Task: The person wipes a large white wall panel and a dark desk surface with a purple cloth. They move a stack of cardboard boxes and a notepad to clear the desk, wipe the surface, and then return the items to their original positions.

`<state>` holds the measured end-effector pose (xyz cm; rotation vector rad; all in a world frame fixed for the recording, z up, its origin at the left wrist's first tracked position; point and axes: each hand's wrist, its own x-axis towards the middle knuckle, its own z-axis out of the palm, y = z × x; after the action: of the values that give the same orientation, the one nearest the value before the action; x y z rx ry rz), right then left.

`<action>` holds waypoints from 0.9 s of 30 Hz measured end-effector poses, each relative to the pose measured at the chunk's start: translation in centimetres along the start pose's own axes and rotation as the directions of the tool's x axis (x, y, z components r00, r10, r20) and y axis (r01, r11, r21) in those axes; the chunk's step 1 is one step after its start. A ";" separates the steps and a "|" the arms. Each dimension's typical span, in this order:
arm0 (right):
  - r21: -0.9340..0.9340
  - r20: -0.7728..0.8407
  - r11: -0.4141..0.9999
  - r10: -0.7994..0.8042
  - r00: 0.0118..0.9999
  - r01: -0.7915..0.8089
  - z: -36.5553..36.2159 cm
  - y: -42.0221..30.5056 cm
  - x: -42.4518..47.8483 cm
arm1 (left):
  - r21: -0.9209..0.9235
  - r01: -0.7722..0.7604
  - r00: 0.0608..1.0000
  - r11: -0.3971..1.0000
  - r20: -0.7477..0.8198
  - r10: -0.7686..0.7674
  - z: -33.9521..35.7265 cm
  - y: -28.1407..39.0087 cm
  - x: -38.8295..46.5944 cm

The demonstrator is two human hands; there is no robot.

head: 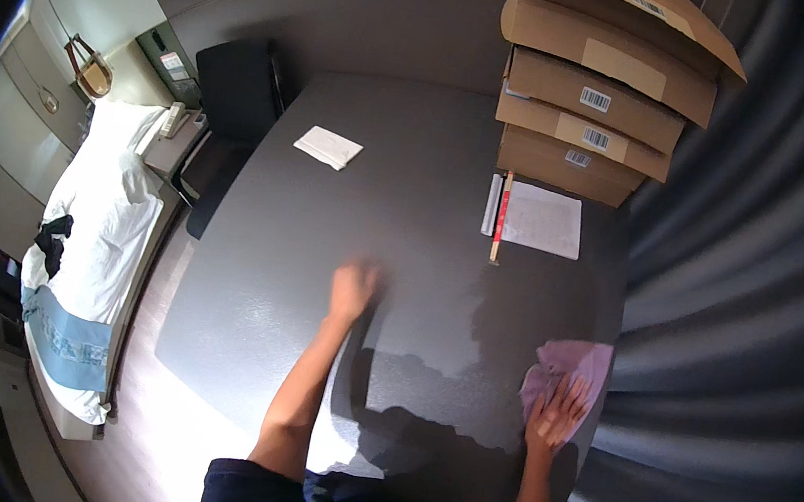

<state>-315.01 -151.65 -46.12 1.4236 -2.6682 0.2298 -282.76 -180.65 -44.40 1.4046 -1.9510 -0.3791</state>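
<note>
My right hand (557, 414) lies flat, fingers spread, on a pink-purple cloth (573, 362) at the right edge of the dark grey table (417, 253). My left hand (354, 289) is over the middle of the table, blurred, its fingers seemingly curled; whether anything is in it cannot be told. Farther back on the right, a red-and-wood stick (502, 214) lies over the left part of a white paper pad (543, 219). A folded white cloth or paper (328, 147) lies at the back left of the table.
Stacked cardboard boxes (584, 115) stand at the back right, with a grey curtain (725, 313) along the right side. A black chair (237, 91) stands against the table's left side. Beyond it is a bed (106, 237) with white bedding and a blue runner.
</note>
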 end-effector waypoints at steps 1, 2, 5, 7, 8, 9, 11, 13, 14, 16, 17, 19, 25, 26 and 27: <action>0.111 0.133 0.987 0.105 0.986 -0.120 1.0 -1.4 1.2 | 0.150 0.174 0.983 0.973 0.037 -0.182 -2.5 -2.0 -2.2; 0.228 0.259 0.941 0.188 0.948 -0.249 1.9 -3.0 2.3 | 0.111 0.209 0.978 0.972 -0.022 -0.208 -4.9 -3.8 -4.6; 0.184 0.120 0.961 -0.231 0.966 0.207 4.9 -11.1 3.8 | 0.183 0.376 0.926 0.909 -0.104 -0.362 -10.4 -7.7 -11.2; 0.311 0.255 0.855 -0.496 0.830 0.415 5.8 -17.9 2.1 | 0.143 0.484 0.873 0.863 -0.144 -0.466 -12.5 -8.9 -14.3; 0.358 0.213 0.755 -0.638 0.740 0.549 5.7 -21.8 -0.4 | 0.157 0.497 0.867 0.854 -0.139 -0.479 -13.1 -9.2 -15.7; 0.438 0.137 0.624 -0.758 0.638 0.647 5.2 -24.6 -2.8 | 0.186 0.439 0.897 0.879 -0.143 -0.418 -13.4 -9.3 -16.7; 0.403 0.019 0.381 -0.912 0.409 0.832 3.7 -27.5 -7.5 | 0.249 0.310 0.946 0.918 -0.177 -0.272 -14.0 -9.4 -18.8; 0.464 0.159 0.314 -0.949 0.271 0.828 3.0 -27.2 -9.8 | 0.297 0.366 0.930 0.882 -0.089 -0.356 -14.9 -9.6 -20.7; 0.529 0.125 0.254 -0.967 0.221 0.810 2.8 -26.8 -10.7 | 0.320 0.367 0.930 0.873 -0.098 -0.355 -15.1 -9.7 -21.5; 0.558 -0.174 0.234 -0.905 0.388 0.796 3.3 -23.1 -9.3 | 0.341 0.408 0.910 0.847 -0.075 -0.408 -15.8 -10.0 -22.9; 0.480 -0.253 0.332 -0.834 0.490 0.812 3.7 -20.6 -8.4 | 0.341 0.391 0.918 0.855 -0.079 -0.388 -16.1 -10.2 -23.6; 0.421 -0.020 0.566 -0.775 0.632 0.709 3.8 -12.6 -5.7 | 0.384 0.404 0.911 0.830 -0.084 -0.404 -16.6 -10.5 -24.5; -0.087 0.074 0.993 -0.071 0.995 0.078 1.7 3.6 -5.3 | 0.388 0.369 0.925 0.845 -0.061 -0.375 -18.8 -12.8 -24.8; -0.098 0.013 0.995 -0.016 1.000 0.017 1.8 3.5 -6.6 | 0.367 0.375 0.922 0.851 -0.051 -0.384 -19.6 -13.6 -24.8; -0.111 0.000 0.989 0.101 0.995 -0.100 1.8 3.0 -7.8 | 0.354 0.374 0.923 0.857 -0.052 -0.381 -20.4 -14.6 -24.7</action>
<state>-313.18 -143.96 -49.47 1.2620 -2.7133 0.0837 -254.20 -160.28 -47.41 2.0422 -1.8133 -0.2161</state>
